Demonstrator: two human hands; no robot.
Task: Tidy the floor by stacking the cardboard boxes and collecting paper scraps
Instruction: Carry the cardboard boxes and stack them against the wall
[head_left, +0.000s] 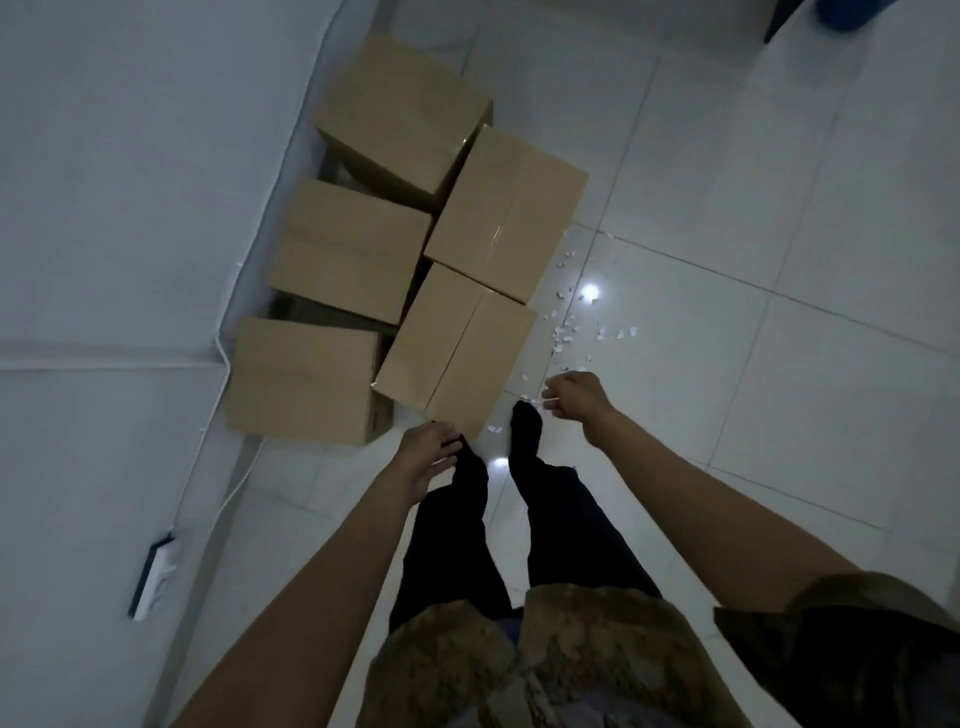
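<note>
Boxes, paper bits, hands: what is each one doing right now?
Cardboard boxes: five, all closed, clustered by the wall, some resting on others.
Paper scraps: scattered loose on the floor tiles.
Left hand: fingers relaxed, holding nothing.
Right hand: fingers curled; what it holds is unclear.
Power strip: lying on the floor.

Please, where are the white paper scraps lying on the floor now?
In the head view, the paper scraps lie scattered on the tiled floor, right of the two nearer cardboard boxes, just beyond the right hand.
</note>
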